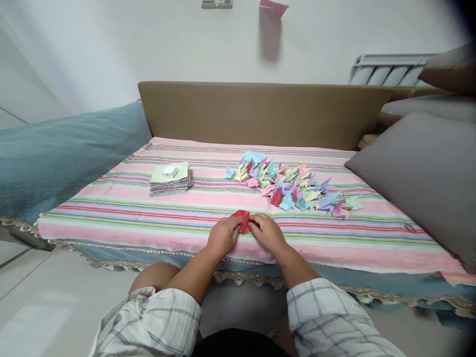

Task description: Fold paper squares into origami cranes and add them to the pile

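A folded piece of red paper (243, 221) lies on the striped cloth near the front edge, between my two hands. My left hand (224, 235) grips its left side with fingers closed on it. On the paper's right side, my right hand (268, 233) has its thumb and fingers pinched at the edge. Fingers partly cover the paper, so its full shape is hidden. Just beyond my hands, to the right, spreads a group of folded paper cranes (293, 186) in many colours.
A stack of square paper (169, 186) with a small white box-like object (170, 171) on top stands at left. Grey cushions (420, 183) lean at right, a blue-covered armrest (70, 153) at left. The brown backrest (260, 114) runs behind the striped cloth (111, 213).
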Tool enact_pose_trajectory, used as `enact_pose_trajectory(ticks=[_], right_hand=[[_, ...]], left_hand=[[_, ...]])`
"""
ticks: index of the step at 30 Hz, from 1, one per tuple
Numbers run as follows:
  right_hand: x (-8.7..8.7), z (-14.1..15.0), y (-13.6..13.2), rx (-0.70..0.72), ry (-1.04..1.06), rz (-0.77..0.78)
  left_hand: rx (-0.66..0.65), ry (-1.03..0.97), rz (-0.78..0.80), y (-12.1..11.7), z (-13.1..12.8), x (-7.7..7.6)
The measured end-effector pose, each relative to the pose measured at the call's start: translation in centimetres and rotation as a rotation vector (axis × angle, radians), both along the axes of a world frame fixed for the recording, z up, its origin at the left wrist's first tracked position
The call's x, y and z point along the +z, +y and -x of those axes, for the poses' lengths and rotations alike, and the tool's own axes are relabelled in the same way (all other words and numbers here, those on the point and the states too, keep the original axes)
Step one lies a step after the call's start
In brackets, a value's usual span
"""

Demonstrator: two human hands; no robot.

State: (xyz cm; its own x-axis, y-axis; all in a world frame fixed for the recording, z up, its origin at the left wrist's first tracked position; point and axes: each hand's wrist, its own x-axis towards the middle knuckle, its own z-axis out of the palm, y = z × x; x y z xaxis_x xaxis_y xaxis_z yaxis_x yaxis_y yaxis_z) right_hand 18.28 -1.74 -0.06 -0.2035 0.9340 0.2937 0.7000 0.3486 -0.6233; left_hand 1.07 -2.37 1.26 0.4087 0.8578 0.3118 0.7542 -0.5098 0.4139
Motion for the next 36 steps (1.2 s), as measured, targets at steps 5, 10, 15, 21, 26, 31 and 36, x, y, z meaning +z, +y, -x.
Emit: enact_pose_trajectory(ticks=[5, 10, 15, 21, 26, 31, 36], right_hand=[[-0.3, 0.5, -0.1, -0.011, -0.12, -0.044], [-0.5, 0.6, 0.0, -0.009, -0.122, -0.053], [-0.2, -0.1, 0.2, 0.014, 0.031, -0.002], [-0.8, -1.3, 0.5, -0.05, 0.476, 0.158], [-0.2, -1.8, 0.0, 0.068, 0.501, 0.234], [0.2, -1.7, -0.3, 0.037, 0.509, 0.23], [-0.4, -1.3, 0.1, -0.021, 0.51, 0.214]], left_hand=[[-0.048, 0.01, -0.006, 0.0, 0.1, 0.1], [-0.073, 0.055, -0.004, 0.1, 0.1, 0.1], [-0.103, 0.115, -0.004, 0.1, 0.0, 0.3], [-0.103, 0.247, -0.06, -0.1, -0.7, 1.0], [-0.066, 0.29, -0.072, -0.1, -1.3, 1.1], [-0.097, 0.269, -0.119, -0.1, -1.5, 1.0], [-0.137, 0.221, -0.175, 0.0, -1.6, 1.0]])
